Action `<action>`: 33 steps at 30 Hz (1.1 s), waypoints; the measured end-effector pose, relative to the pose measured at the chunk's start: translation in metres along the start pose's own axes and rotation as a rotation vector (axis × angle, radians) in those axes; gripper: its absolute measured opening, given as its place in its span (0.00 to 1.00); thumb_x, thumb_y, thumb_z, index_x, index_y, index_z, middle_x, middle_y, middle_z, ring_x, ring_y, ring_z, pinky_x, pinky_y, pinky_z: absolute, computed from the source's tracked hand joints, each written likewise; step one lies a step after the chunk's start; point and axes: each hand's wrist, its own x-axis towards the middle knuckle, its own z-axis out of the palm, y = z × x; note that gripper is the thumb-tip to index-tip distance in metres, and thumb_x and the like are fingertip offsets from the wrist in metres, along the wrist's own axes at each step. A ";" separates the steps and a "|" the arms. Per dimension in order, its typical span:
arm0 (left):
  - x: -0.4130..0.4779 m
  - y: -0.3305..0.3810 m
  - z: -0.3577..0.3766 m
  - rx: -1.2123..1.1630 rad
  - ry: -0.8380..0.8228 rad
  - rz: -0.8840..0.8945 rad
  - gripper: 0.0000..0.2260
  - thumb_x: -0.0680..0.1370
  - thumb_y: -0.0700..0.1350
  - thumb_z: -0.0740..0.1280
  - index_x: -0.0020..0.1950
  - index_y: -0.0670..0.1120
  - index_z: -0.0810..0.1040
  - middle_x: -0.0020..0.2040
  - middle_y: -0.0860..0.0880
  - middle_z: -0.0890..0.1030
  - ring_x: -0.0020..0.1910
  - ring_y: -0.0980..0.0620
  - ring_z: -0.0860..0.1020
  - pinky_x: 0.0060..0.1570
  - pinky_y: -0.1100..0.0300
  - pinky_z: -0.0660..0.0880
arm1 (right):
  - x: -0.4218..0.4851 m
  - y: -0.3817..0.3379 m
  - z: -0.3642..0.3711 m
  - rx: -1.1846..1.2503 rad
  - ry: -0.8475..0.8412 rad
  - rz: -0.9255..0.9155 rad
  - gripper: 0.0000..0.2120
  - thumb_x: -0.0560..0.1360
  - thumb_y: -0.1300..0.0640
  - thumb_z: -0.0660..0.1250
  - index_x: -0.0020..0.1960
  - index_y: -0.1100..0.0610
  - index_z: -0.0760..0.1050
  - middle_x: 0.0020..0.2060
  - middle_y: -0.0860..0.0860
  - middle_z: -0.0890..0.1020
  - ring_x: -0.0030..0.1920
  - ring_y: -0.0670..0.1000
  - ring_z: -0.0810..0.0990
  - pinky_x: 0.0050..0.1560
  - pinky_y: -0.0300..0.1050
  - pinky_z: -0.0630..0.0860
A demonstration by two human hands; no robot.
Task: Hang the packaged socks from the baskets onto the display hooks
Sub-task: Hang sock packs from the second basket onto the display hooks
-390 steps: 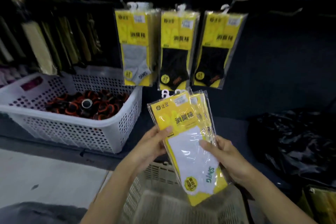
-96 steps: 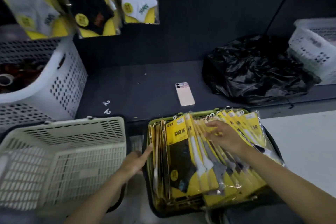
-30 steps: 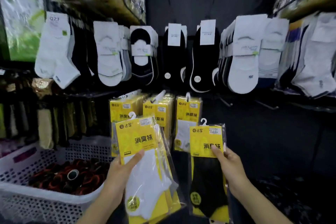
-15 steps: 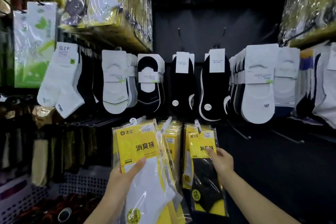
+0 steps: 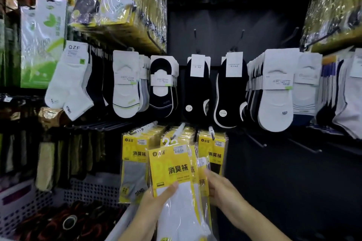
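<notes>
My left hand [image 5: 156,200] grips a stack of yellow sock packs [image 5: 172,170] from below, thumb across the front pack, which shows a white sock. My right hand [image 5: 222,190] is at the stack's right edge, its fingers on a pack just behind the front one. Behind the stack three display hooks carry the same yellow packs: a left row [image 5: 135,154] with a grey sock in front, a middle row [image 5: 182,133] largely hidden by my stack, and a right row [image 5: 213,150] with a black sock in front.
A white perforated basket [image 5: 25,203] of dark red and black items stands at lower left. Carded low-cut socks [image 5: 274,92] hang in a row above the yellow packs. Bare hooks [image 5: 256,141] stick out from the dark panel on the right.
My right hand has let go of the black sock pack, which now hangs on the right hook, and has moved left to the stack. The stack has shifted right, in front of the middle row.
</notes>
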 end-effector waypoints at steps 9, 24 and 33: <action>-0.004 0.001 -0.004 0.044 0.116 0.071 0.15 0.71 0.44 0.74 0.56 0.45 0.80 0.51 0.48 0.84 0.53 0.45 0.80 0.57 0.49 0.75 | -0.027 -0.003 -0.023 0.116 0.385 -0.145 0.07 0.75 0.57 0.67 0.52 0.58 0.80 0.42 0.51 0.87 0.41 0.48 0.86 0.34 0.34 0.78; 0.013 0.001 -0.036 0.022 0.206 0.088 0.38 0.57 0.59 0.77 0.64 0.46 0.75 0.60 0.47 0.79 0.61 0.45 0.75 0.64 0.47 0.69 | 0.044 -0.020 -0.034 0.055 0.587 -0.166 0.07 0.76 0.61 0.68 0.51 0.62 0.80 0.42 0.54 0.85 0.43 0.52 0.83 0.41 0.44 0.79; 0.022 -0.005 -0.032 -0.002 0.174 0.165 0.11 0.69 0.45 0.76 0.48 0.53 0.79 0.42 0.58 0.84 0.45 0.58 0.80 0.38 0.64 0.72 | 0.086 0.011 -0.054 -0.042 0.912 0.047 0.15 0.73 0.51 0.71 0.54 0.60 0.77 0.50 0.56 0.80 0.50 0.55 0.76 0.51 0.49 0.73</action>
